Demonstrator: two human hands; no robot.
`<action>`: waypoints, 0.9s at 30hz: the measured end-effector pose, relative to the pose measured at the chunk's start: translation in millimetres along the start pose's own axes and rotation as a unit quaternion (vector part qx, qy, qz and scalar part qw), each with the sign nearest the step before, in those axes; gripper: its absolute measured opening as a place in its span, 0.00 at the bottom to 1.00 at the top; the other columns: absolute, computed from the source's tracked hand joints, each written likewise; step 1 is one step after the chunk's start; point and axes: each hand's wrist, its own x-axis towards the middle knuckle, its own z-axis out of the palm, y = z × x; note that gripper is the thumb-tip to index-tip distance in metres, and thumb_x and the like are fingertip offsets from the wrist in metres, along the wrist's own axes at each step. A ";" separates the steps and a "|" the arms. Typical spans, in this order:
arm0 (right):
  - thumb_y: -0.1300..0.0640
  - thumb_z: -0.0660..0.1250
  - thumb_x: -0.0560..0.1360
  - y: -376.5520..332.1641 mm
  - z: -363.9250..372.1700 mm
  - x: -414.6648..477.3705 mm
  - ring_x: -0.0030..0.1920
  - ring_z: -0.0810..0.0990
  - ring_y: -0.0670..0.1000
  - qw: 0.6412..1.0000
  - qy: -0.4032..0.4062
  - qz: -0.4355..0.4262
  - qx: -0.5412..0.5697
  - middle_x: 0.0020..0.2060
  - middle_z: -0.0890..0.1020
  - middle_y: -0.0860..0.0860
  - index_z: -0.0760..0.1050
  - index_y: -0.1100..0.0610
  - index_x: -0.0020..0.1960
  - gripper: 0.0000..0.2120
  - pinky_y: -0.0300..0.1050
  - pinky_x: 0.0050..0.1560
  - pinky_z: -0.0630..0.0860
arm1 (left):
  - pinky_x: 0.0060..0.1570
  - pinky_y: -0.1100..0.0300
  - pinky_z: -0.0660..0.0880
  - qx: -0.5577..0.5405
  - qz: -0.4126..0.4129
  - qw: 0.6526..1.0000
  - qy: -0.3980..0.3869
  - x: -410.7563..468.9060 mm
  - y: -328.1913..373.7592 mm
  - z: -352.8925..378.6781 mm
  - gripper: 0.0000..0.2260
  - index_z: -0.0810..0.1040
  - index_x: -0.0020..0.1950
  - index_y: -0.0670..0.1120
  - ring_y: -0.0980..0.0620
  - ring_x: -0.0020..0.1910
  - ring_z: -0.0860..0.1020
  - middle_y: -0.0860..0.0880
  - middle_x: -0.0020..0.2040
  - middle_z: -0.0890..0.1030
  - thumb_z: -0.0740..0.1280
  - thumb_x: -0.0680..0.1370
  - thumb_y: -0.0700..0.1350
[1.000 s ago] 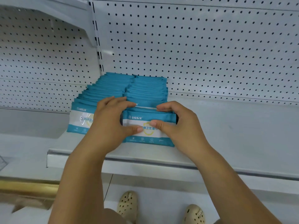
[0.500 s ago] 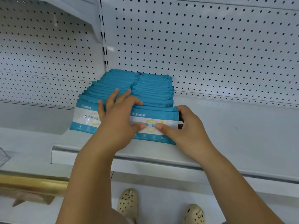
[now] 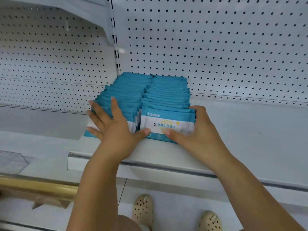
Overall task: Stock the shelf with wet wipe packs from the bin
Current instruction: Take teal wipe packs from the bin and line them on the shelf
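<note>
Two rows of blue-and-white wet wipe packs stand upright on the white shelf (image 3: 241, 130), running back to the pegboard. My left hand (image 3: 113, 125) lies spread and flat against the front pack of the left row (image 3: 125, 97), its thumb reaching the right row. My right hand (image 3: 196, 130) grips the right end of the front pack of the right row (image 3: 165, 120), thumb on its face and fingers behind its edge. The bin is out of sight.
The shelf's front lip (image 3: 166, 167) runs below my wrists. A lower shelf with a clear divider (image 3: 11, 161) and a gold rail (image 3: 36, 185) sits at the left. White pegboard (image 3: 216, 47) backs everything. The person's feet in cream clogs (image 3: 143, 209) show below.
My left hand has slid left off the right front pack and spread flat over the left row. My right hand has moved to the pack's right end. The camera view shifted.
</note>
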 end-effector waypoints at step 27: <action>0.43 0.78 0.69 13.9 -11.3 -8.0 0.64 0.73 0.47 0.996 0.012 -0.050 -0.078 0.65 0.75 0.45 0.64 0.47 0.71 0.36 0.40 0.59 0.71 | 0.72 0.37 0.31 -0.091 0.177 0.973 0.118 -9.6 14.5 19.4 0.44 0.55 0.80 0.56 0.48 0.79 0.33 0.50 0.81 0.37 0.72 0.70 0.65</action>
